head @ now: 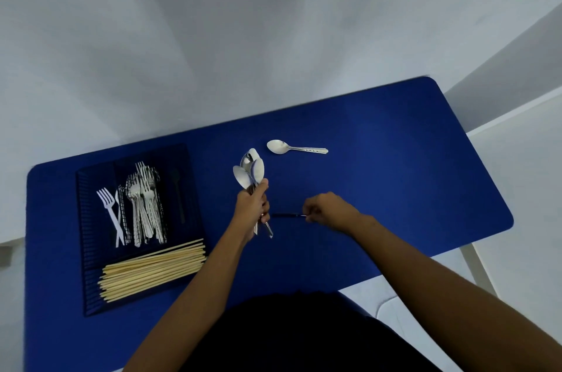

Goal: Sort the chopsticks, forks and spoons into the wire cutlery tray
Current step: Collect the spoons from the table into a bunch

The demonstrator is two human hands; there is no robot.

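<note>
Head view looks down on a blue table [395, 158] that fills the middle of the frame. At centre, the left hand [252, 209] is closed in a fist around a bundle of metal spoons [250, 172], bowls fanned upward above the knuckles and handle ends sticking out below the palm. Just to its right, the right hand [330, 209] has its fingertips pinched on the end of a thin dark utensil [287, 215] that lies flat on the table and points toward the left hand; what kind of utensil it is cannot be told. Above both hands, a single metal spoon [292, 147] lies on the table, bowl to the left and handle to the right, apart from everything else.

At the left of the frame sits the dark wire cutlery tray [88, 250]. Its long compartment along the lower edge holds a pile of pale wooden chopsticks [152, 269], their ends reaching past the tray's right rim. In the upper compartments, two white plastic forks [111, 213] lie at the left, a heap of metal forks [146, 204] fills the middle, and a dark spoon [178, 189] lies at the right.
</note>
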